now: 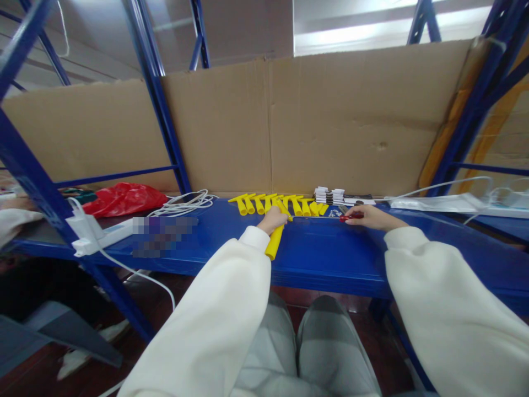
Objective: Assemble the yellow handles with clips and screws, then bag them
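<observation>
My left hand (pixel 271 219) is closed around a yellow T-shaped plastic piece (pixel 274 242), whose round tubular end points down toward the bench's front edge. In my right hand (pixel 370 217) is a screwdriver (pixel 344 218) with a red handle, gripped by the fingers. Its thin shaft lies level and runs left to the head of the held yellow piece; whether the tip touches it is too small to tell. Behind my left hand, a row of similar yellow T-shaped pieces (pixel 297 207) lies on the blue bench (pixel 330 253). Small metal parts (pixel 334 212) lie left of my right hand.
Banded white stacks (pixel 329 196) stand near the cardboard back panel (pixel 330 121). At left are a white power strip (pixel 111 234), coiled white cable (pixel 185 204) and a red plastic bag (pixel 126 198). Blue posts (pixel 155 94) flank the bench. Another person's sleeve (pixel 14 223) shows far left.
</observation>
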A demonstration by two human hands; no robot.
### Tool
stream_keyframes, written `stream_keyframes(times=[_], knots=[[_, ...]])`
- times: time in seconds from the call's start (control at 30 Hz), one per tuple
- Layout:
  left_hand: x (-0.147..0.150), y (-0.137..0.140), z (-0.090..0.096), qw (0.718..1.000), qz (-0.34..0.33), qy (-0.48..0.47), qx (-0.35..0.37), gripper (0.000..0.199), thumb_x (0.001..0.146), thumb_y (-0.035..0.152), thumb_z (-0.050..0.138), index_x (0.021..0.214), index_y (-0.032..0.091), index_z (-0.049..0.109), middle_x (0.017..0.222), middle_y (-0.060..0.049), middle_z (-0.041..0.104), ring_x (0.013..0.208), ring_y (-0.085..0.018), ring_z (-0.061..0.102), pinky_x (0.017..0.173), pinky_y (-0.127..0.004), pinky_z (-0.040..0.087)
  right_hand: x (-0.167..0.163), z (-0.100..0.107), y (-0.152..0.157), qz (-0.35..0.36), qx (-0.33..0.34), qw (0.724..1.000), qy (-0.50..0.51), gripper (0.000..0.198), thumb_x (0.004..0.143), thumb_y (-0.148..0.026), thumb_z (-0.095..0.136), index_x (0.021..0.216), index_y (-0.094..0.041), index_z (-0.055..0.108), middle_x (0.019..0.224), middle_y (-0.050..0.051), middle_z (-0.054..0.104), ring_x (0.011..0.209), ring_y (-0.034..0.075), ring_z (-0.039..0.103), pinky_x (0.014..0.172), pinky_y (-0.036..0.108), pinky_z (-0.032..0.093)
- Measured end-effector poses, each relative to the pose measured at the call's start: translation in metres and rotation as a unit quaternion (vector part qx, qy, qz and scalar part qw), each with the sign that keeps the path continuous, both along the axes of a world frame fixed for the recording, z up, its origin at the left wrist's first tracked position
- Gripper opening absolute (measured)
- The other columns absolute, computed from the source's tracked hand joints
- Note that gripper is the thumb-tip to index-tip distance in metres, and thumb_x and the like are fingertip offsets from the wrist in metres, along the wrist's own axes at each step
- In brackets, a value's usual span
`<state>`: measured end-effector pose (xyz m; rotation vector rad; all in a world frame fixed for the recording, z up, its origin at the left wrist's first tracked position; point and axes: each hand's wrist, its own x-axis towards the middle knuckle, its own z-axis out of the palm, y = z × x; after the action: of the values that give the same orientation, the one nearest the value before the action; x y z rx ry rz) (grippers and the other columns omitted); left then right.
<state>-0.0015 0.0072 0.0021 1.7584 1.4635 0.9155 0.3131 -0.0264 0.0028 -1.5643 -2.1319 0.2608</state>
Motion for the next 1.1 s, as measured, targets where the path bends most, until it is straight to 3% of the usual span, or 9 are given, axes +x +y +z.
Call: stream_keyframes(times=[1.1], knots=[[0.0009, -0.0019, 0.0013, 1.000, -0.017, -0.011, -0.023, 0.026, 0.076, 0.000, 0.058, 0.054, 0.014, 0.055, 0.044, 0.000, 0.051, 0.049, -0.013, 0.053, 0.057, -0.025, 0.044, 0.0012, 0.0001, 0.0015, -0.008, 0.010, 1.000, -0.015, 0.042, 0.068, -0.057, 0.067, 0.086, -0.020, 0.075, 0.093, 0.009, 0.075, 0.084, 0.028, 0.067, 0.079, 0.040, 0.052]])
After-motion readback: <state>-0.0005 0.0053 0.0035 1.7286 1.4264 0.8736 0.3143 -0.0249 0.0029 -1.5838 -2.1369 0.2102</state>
